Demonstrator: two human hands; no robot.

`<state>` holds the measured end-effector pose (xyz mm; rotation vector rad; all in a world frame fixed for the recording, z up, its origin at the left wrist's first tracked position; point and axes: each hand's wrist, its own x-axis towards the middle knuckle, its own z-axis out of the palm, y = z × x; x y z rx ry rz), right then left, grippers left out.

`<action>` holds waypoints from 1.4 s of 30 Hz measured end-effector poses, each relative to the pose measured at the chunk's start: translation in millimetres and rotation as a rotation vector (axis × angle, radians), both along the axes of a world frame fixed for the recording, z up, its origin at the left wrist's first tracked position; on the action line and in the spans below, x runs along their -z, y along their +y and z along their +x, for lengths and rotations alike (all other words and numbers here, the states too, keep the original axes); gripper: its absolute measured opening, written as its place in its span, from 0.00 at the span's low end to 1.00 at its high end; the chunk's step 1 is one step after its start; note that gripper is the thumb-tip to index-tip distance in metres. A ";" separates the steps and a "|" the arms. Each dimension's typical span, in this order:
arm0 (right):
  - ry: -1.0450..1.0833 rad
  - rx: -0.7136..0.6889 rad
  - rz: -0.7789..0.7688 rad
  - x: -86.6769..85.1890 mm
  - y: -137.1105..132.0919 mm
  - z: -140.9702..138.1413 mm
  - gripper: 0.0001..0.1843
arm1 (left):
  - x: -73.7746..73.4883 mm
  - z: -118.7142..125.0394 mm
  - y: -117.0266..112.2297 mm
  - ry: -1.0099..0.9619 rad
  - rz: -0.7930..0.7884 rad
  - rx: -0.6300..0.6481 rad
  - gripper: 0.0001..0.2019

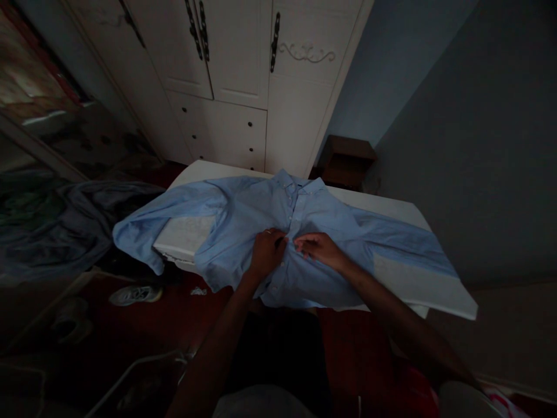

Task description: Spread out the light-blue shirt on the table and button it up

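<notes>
A light blue long-sleeved button-up shirt (256, 203) lies front up on a white ironing board (404, 284), its collar at the far edge and its sleeves spread to both sides. Over the middle of the button placket, my left hand (267, 251) pinches the shirt's fabric between thumb and forefinger; a ring shows on one finger. Just right of it, my right hand (321, 249) has its fingers curled together at the placket's other side, gripping the cloth. Whether a button is between the fingertips is too small to make out.
A white wardrobe (239, 75) with dark handles stands behind the board. Dark clothes (78, 226) are piled at the left, and a sneaker (136, 295) rests on the red floor. A small brown cabinet (350, 154) sits at the back right, beside the wall.
</notes>
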<state>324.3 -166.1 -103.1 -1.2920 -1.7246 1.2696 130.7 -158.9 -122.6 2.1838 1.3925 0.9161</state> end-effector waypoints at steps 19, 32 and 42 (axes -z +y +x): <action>0.185 0.242 -0.470 -12.8 5.4 -21.8 0.07 | -1.6 -2.6 1.0 -0.158 0.023 0.078 0.08; 0.166 0.231 -0.435 -13.0 5.3 -22.2 0.09 | -19.5 -2.2 5.2 -0.451 -0.242 -0.077 0.09; 0.139 0.246 -0.391 -10.7 4.3 -22.5 0.09 | -23.9 6.7 22.5 -0.403 -0.380 0.004 0.09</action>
